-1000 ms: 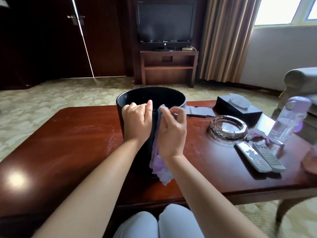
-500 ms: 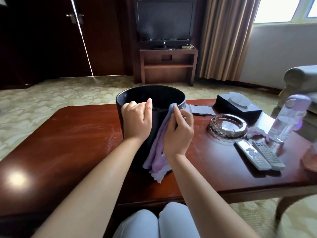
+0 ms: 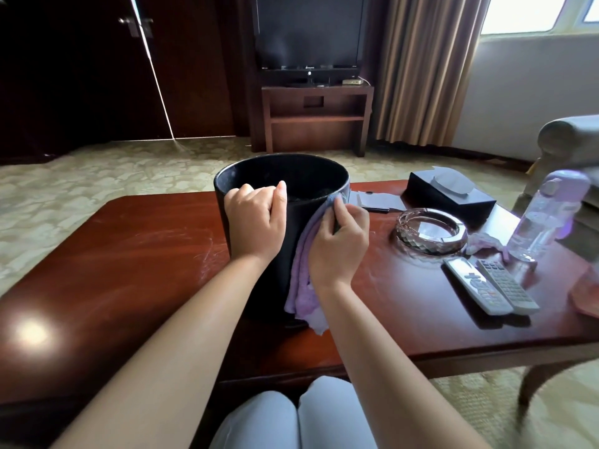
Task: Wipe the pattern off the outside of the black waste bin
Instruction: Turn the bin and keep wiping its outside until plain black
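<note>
A round black waste bin (image 3: 293, 218) stands upright on the dark red wooden table (image 3: 129, 270). My left hand (image 3: 256, 222) grips the near rim of the bin, fingers curled over the edge. My right hand (image 3: 338, 244) holds a lilac cloth (image 3: 303, 280) against the bin's right outer wall near the rim. The cloth hangs down the wall to the table. Both hands and the cloth hide much of the near wall, and no pattern shows on the bare black parts.
To the right on the table lie a glass ashtray (image 3: 431, 231), two remote controls (image 3: 489, 285), a black tissue box (image 3: 450, 196), a pen on paper (image 3: 377, 202), a crumpled lilac rag (image 3: 484, 243) and a lilac water bottle (image 3: 547, 215). My knees (image 3: 298, 416) are below the near edge.
My right hand has slid the cloth to the right round the bin's outer wall, from the front toward the right side. My left hand has kept its grip on the rim.
</note>
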`<state>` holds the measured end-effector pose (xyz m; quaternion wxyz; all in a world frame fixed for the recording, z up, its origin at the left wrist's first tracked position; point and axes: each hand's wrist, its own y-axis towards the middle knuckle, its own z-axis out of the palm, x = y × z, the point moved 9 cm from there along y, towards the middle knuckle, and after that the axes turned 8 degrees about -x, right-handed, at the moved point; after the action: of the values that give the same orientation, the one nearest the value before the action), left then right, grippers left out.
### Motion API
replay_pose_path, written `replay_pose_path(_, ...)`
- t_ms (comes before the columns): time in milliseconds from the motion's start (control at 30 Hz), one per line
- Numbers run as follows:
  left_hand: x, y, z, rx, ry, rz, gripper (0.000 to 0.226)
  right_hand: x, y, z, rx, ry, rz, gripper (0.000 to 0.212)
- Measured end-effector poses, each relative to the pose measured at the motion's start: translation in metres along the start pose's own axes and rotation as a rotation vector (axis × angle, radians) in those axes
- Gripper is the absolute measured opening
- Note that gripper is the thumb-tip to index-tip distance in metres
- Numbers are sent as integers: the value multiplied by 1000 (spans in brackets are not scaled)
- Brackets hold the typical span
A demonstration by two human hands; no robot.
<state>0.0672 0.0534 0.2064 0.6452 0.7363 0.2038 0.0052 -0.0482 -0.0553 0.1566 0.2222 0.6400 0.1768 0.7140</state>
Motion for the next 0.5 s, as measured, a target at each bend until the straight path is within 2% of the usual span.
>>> replay_pose_path(100,1,-1,1,1,11,-4,43,-19,-13,-2,3,-48,47,26)
replay_pose_path(167,1,0,0,-5,19,-1,42,-54,-33,-8,32,-141,197,29)
replay_pose_path(267,0,1,0,-5,20,4,42,-110,-63,-12,181,-321,428,32)
replay_pose_path(333,0,0,0,-4,22,4,42,-124,-68,-12,250,-375,515,31)
replay_pose_path(400,0,0,0,-9,24,5,43,-111,-57,-9,230,-329,488,27)
replay_pose_path(500,0,0,0,-14,25,4,43,-76,-39,-2,131,-159,304,28)
